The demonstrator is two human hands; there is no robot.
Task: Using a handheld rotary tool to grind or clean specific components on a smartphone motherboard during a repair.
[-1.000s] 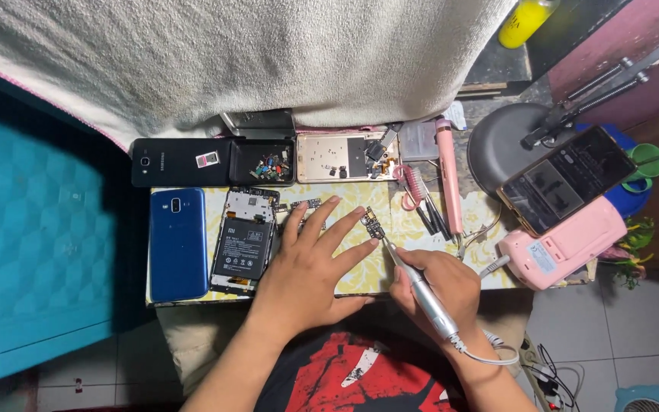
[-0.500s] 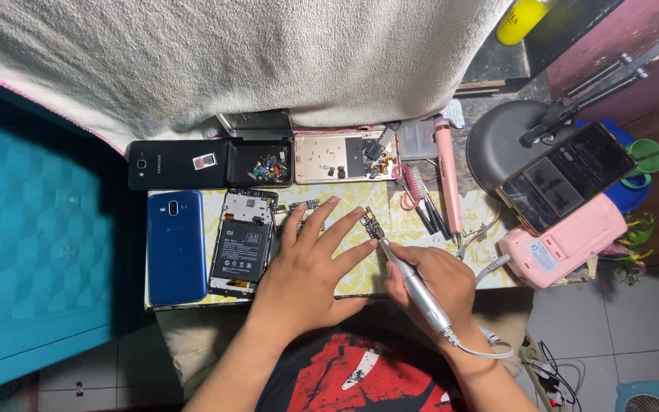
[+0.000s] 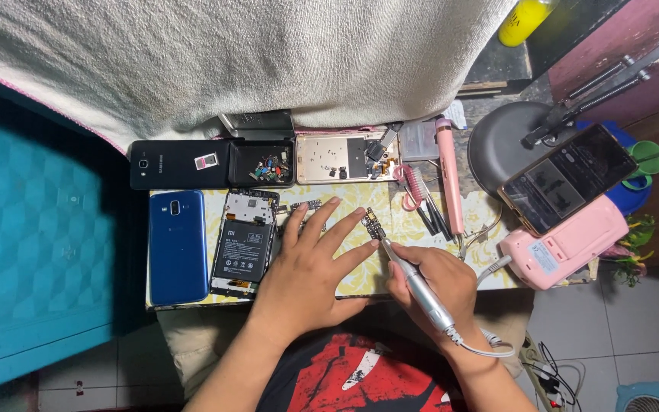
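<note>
My left hand (image 3: 310, 263) lies flat with fingers spread on the yellow patterned work mat (image 3: 368, 282), its fingertips next to a small circuit board (image 3: 373, 224). My right hand (image 3: 432, 282) grips a silver pen-shaped corded tool (image 3: 419, 284) like a pencil, its tip touching the small board. An opened phone with its black battery showing (image 3: 242, 244) lies just left of my left hand. A blue phone (image 3: 178, 246) lies further left.
A black phone (image 3: 179, 164), a small tray of parts (image 3: 262, 162) and a gold phone frame (image 3: 342, 158) line the back edge under a white towel (image 3: 268, 53). A pink tool (image 3: 448, 174), a pink box (image 3: 566, 244) and a propped phone (image 3: 568, 177) stand at right.
Both hands stay nearly in place; the tool tip remains on the small board. The view has shifted only slightly.
</note>
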